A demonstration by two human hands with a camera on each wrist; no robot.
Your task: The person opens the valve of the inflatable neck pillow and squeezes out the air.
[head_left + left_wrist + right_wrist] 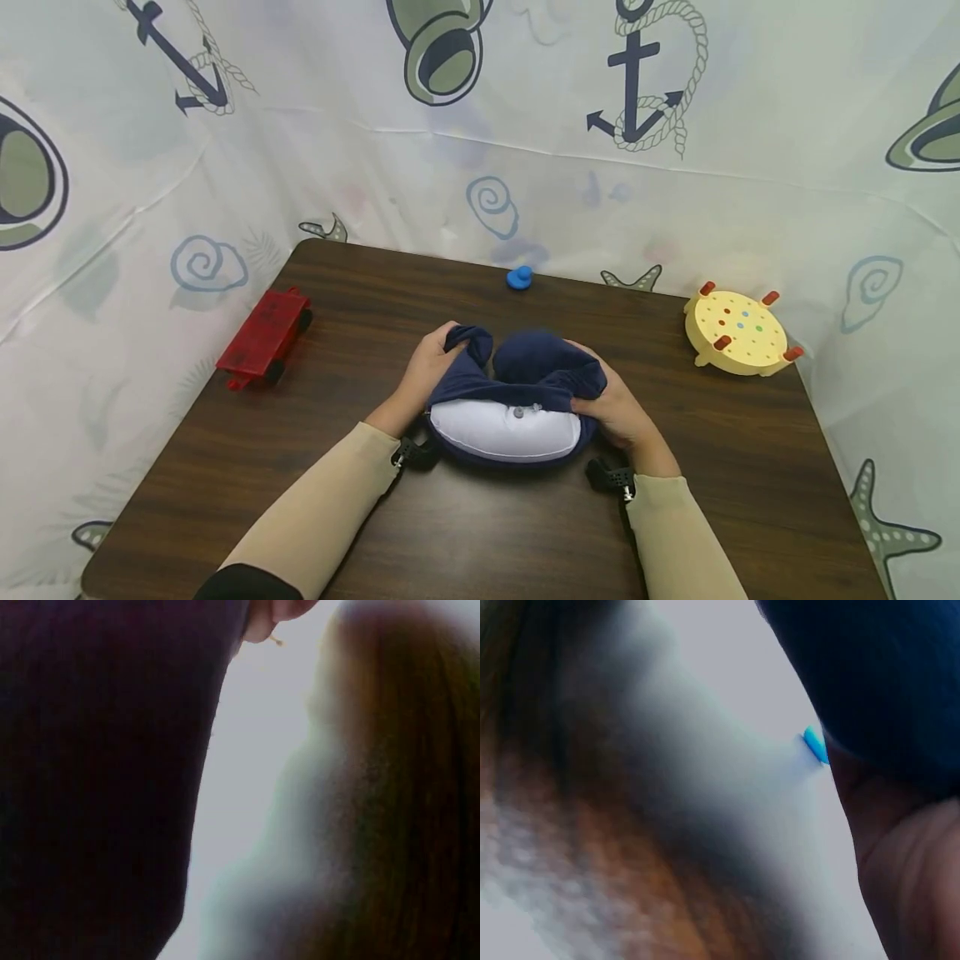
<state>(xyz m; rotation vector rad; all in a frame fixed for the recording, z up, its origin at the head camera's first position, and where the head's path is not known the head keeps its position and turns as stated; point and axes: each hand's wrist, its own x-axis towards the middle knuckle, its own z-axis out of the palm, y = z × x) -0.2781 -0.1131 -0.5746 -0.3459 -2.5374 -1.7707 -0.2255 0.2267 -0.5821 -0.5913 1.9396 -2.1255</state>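
Observation:
A navy U-shaped neck pillow (547, 358) is on the brown table, its two arms toward the far side. The cover is parted along the near side, where a white inner (480, 429) with a small round valve shows. My left hand (426, 367) grips the folded cloth at the pillow's left arm. On the other side my right hand (615, 408) holds the right arm, thumb in front on the cover and fingers mostly hidden behind. Dark cloth (97, 780) fills much of the left wrist view; in the right wrist view, part of the hand (922, 877) lies against navy cloth (885, 675).
A red toy wagon (262, 337) stands at the table's left edge. At the back edge sits a small blue knobbed piece (519, 278). The far right corner bears a yellow round toy (738, 329) with red pegs. Printed cloth (420, 183) hangs behind the table (360, 292).

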